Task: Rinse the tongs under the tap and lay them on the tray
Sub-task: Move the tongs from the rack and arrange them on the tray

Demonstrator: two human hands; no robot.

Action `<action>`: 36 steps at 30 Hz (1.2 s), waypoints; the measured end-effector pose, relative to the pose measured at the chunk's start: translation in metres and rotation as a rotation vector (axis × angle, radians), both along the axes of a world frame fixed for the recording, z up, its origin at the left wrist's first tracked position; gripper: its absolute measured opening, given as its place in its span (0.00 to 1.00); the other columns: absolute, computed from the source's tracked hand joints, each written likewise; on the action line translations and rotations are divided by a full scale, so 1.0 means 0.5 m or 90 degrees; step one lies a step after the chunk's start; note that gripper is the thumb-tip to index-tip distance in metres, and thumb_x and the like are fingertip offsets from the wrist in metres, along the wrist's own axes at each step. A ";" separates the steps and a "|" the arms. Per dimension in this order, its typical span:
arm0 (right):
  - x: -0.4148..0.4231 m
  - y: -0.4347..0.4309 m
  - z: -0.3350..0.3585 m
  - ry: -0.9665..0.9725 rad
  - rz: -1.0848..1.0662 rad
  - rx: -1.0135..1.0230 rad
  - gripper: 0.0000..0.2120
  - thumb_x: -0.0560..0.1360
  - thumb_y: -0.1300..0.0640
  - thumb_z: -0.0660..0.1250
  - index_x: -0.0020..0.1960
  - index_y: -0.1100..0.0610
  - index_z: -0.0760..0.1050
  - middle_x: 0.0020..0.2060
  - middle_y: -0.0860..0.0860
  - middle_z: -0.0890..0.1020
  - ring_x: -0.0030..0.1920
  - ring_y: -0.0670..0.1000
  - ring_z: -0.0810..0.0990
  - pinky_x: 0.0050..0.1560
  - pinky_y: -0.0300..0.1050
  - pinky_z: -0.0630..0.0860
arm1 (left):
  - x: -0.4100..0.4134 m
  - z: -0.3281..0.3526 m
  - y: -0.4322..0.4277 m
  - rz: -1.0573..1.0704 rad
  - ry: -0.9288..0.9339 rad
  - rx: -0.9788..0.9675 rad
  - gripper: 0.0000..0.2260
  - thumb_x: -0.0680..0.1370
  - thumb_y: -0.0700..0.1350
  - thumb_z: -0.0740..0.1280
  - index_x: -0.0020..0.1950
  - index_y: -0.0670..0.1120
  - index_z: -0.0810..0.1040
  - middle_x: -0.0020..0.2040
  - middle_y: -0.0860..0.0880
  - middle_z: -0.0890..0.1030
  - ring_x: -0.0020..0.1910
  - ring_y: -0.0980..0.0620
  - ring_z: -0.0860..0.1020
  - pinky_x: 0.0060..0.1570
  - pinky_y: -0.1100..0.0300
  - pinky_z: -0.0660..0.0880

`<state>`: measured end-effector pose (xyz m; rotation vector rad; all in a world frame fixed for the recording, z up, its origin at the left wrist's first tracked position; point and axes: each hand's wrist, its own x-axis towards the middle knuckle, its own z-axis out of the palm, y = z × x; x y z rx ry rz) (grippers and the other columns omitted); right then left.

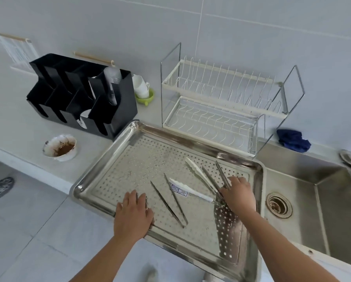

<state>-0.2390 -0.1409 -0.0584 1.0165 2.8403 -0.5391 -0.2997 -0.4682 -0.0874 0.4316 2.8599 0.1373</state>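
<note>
A perforated steel tray [130,159] sits on the counter beside the sink, overhanging the front edge. Thin steel tongs [171,202] lie at its middle. To their right lie white-tipped tongs [191,189] with a label. My right hand [238,195] is on the tray's right side, fingers curled on the joined end of another pair of thin steel tongs [221,174], whose arms point away from me. A perforated steel blade [226,226] lies under my right wrist. My left hand [133,214] rests flat on the tray's near edge, holding nothing.
The steel sink [304,174] with its drain [279,204] lies right of the tray. A white dish rack [221,102] stands behind it, a black organiser [79,94] to the left. A dirty bowl [60,147] sits on the counter, a blue cloth [292,140] by the sink.
</note>
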 end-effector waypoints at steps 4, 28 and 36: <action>0.033 -0.036 0.003 0.075 0.012 -0.011 0.22 0.78 0.53 0.69 0.71 0.55 0.75 0.63 0.54 0.78 0.66 0.57 0.73 0.63 0.53 0.74 | 0.001 0.009 0.012 0.015 -0.010 0.010 0.23 0.80 0.59 0.57 0.71 0.50 0.69 0.71 0.46 0.71 0.71 0.44 0.68 0.67 0.48 0.69; -0.052 -0.138 -0.026 -0.044 0.156 0.040 0.26 0.75 0.37 0.71 0.67 0.48 0.71 0.63 0.50 0.73 0.60 0.50 0.74 0.52 0.42 0.80 | -0.151 0.032 0.081 0.038 -0.028 0.089 0.38 0.77 0.51 0.70 0.81 0.45 0.56 0.71 0.47 0.70 0.67 0.48 0.70 0.58 0.58 0.76; -0.085 -0.245 -0.045 -0.039 -0.018 -0.025 0.46 0.69 0.30 0.72 0.76 0.45 0.53 0.61 0.51 0.71 0.55 0.51 0.78 0.46 0.44 0.82 | -0.252 0.024 0.015 -0.106 -0.022 0.124 0.37 0.77 0.49 0.69 0.82 0.48 0.55 0.75 0.51 0.68 0.69 0.48 0.68 0.62 0.57 0.75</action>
